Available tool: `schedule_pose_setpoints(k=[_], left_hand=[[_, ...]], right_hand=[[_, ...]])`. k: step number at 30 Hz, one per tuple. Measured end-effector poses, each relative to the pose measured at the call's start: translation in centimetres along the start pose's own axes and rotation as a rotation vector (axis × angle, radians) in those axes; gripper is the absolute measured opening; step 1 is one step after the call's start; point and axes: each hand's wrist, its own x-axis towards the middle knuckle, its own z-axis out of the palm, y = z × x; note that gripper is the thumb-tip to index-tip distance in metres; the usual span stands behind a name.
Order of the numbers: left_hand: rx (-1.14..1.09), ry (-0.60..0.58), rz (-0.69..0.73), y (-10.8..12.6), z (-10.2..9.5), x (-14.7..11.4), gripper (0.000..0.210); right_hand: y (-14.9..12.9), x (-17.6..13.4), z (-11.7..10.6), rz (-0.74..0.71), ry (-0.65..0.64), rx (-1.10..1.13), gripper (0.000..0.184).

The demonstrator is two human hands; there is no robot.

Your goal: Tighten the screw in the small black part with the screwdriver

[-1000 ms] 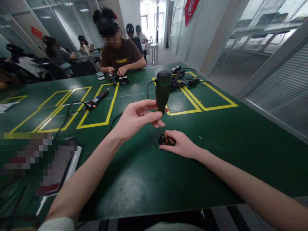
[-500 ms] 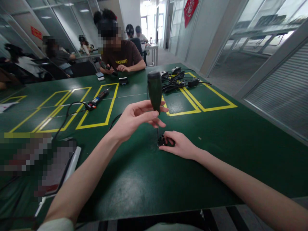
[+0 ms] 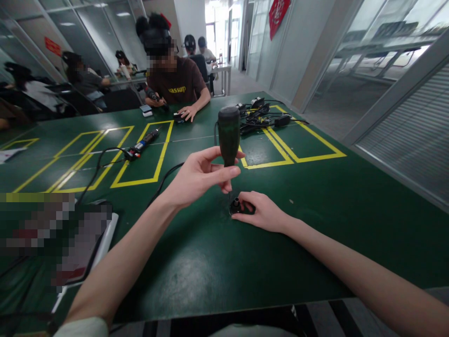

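My left hand (image 3: 196, 178) is closed around the lower handle of a screwdriver (image 3: 229, 133), thumb and fingers on either side. The tool has a dark green-black handle and stands nearly upright, its thin shaft pointing down at a small black part. Between the thumb and fingers of my right hand (image 3: 263, 213) is that small black part (image 3: 234, 206), held against the table; a short metallic post rises from it. Whether the shaft's tip sits in the part or beside it, I cannot tell.
The green table (image 3: 217, 281) carries yellow tape outlines. A powered screwdriver (image 3: 149, 140) with a cable lies on the left. Tangled black cables (image 3: 257, 117) are piled at the back right. Across the table, a co-worker (image 3: 182, 82) touches a small black object (image 3: 178, 118).
The screwdriver handle has shifted slightly right, and the fingers of my left hand have moved around it. My right hand stays put. The co-worker's hand has come down onto the small black object.
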Motion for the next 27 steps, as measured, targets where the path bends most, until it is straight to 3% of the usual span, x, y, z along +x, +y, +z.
schedule_pose_setpoints(k=[10, 17, 27], left_hand=[[0.037, -0.093, -0.028, 0.37, -0.65, -0.14, 0.036], [0.084, 0.055, 0.017, -0.25, 0.01, 0.05, 0.043], [0.066, -0.087, 0.032, 0.44, -0.63, -0.07, 0.029]], right_hand=[[-0.05, 0.01, -0.09, 0.008, -0.003, 0.001, 0.038], [-0.02, 0.06, -0.05, 0.014, -0.002, 0.013, 0.040], [0.09, 0.07, 0.10, 0.010, -0.002, 0.017, 0.039]])
